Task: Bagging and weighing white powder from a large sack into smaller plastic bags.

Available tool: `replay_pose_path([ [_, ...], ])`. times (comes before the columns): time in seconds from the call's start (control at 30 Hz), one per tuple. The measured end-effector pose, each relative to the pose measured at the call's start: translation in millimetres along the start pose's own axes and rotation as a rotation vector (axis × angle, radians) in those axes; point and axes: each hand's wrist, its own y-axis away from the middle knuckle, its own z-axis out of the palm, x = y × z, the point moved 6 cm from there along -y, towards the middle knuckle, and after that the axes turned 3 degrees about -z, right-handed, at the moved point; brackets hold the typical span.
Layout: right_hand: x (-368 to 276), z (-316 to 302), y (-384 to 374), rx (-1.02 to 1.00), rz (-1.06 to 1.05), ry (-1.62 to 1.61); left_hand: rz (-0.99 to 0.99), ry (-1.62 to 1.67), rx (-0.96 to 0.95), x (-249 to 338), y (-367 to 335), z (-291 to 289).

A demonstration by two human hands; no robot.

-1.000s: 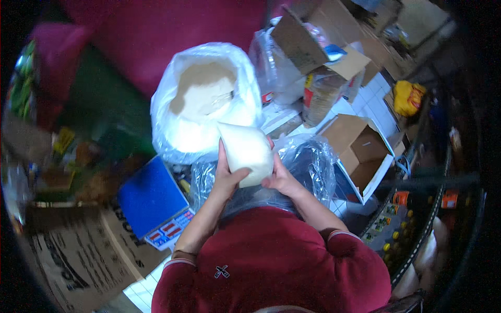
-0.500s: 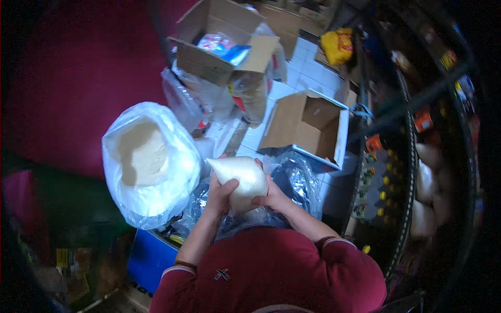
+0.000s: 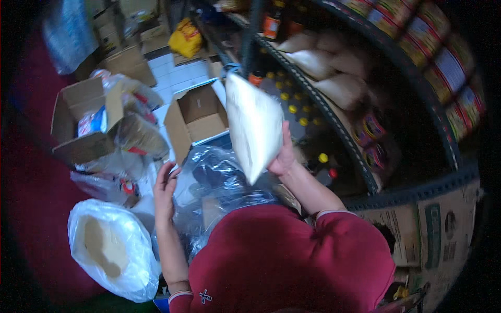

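My right hand [image 3: 284, 156] holds up a filled clear plastic bag [image 3: 254, 122] of a pale powder or fine grain, gripping it along its right side. The bag is tilted, one corner pointing up and another down, in front of the shelves. My left hand [image 3: 165, 188] is raised apart from it, fingers spread and holding nothing. Below and left of that hand stands a large open sack with a white plastic liner [image 3: 141, 266], containing the same kind of pale stuff. Crumpled clear plastic [image 3: 214, 169] lies between my arms.
Similar filled bags [image 3: 342, 89] lie on a metal shelf at the right, above bottles with yellow caps [image 3: 292, 108]. An open carton [image 3: 206, 125] stands ahead; another carton [image 3: 78, 141] holding packets is at the left. A yellow bag [image 3: 186, 39] sits farther back.
Both hands held the bag before; now my left hand has let go, and my right has lifted it toward the shelves. My view and body have turned right.
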Motion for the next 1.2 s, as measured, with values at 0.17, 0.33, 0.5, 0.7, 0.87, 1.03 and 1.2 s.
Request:
replay_pose_path([
  [0.17,-78,2,29,0.175,-0.285,0.055,-0.216,0.202,0.254,-139,22,-93],
  [0.33,-145,-19,52,0.363,-0.618,0.13,-0.52,0.209,0.504,-185,70,-125],
  [0.5,-186,-5,72,0.391,-0.658,0.24,-0.52,0.052,0.379,-199,70,-130],
  [0.7,-204,10,84,0.391,-0.722,0.115,-0.557,-0.006,0.311,-196,67,-123],
  [0.87,-201,1,54,0.356,-0.742,0.015,-0.563,-0.001,0.324,-199,68,-126],
  [1.03,-211,-10,24,0.367,-0.95,-0.068,-0.547,0.02,0.325,-199,70,-123],
  [1.2,-249,-31,32,0.653,-1.222,0.008,-0.562,0.006,0.348,-191,73,-117],
])
